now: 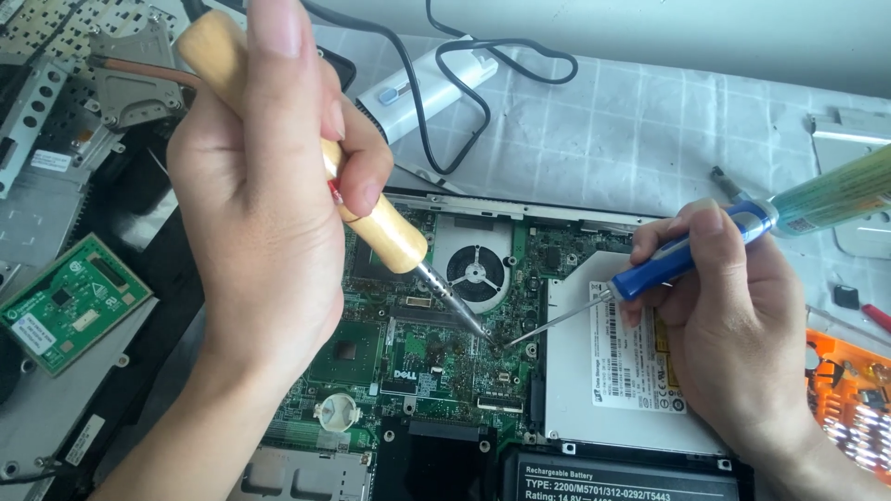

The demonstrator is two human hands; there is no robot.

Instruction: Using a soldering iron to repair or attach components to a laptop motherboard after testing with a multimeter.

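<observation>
fingers of our left hand (pixel 264 199) wrap the iron (pixel 371 218), right hand (pixel 733 306) pinches the screwdriver (pixel 650 274); tips meet on the board (pixel 418 353), fan (pixel 475 271) at 12 o'clock.

This is an electronics repair bench, set up on a desk (pixel 650 121) covered with a pale checked cloth. An opened laptop lies at the near edge, its green motherboard (pixel 418 353), cooling fan (pixel 475 271) and silver optical drive (pixel 603 371) exposed. Loose parts crowd the left edge: a small green circuit board (pixel 65 301) and metal brackets (pixel 37 111). An orange bit case (pixel 849 399) sits at the right edge.
</observation>
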